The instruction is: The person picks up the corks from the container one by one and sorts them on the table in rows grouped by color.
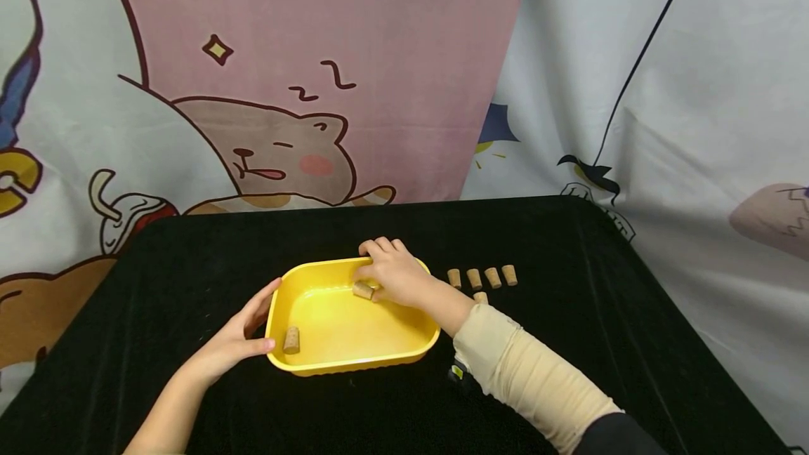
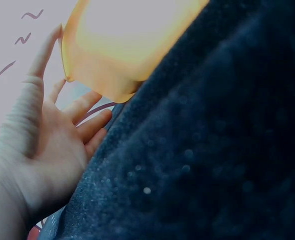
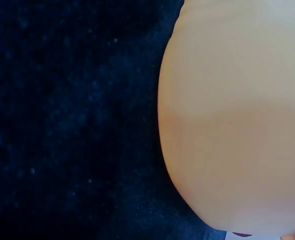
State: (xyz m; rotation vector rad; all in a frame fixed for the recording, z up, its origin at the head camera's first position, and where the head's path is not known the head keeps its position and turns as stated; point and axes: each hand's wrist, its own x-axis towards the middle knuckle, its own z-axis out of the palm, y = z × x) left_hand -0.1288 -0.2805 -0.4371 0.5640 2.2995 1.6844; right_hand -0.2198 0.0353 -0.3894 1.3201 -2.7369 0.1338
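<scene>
In the head view a yellow tray [image 1: 354, 367] stands on the black cloth. My left hand [image 1: 243, 328] is at its left end, thumb touching the near corner and a fingertip at the far corner; in the left wrist view the fingers look fairly straight against the tray [image 2: 90, 82]. Reaching in over the far right rim, my right hand [image 1: 395, 276] pinches a cork stopper [image 1: 363, 291] between thumb and finger. Another cork [image 1: 291, 340] stands inside near the left wall. The right wrist view is mostly filled by the beige sleeve [image 3: 237, 110], which hides the fingers' work.
Right of the tray, several corks [image 1: 474, 279] stand in a row on the black cloth [image 1: 543, 343], with one more cork [image 1: 481, 298] partly hidden by the right forearm. A printed curtain [image 1: 411, 41] hangs behind the table's far edge.
</scene>
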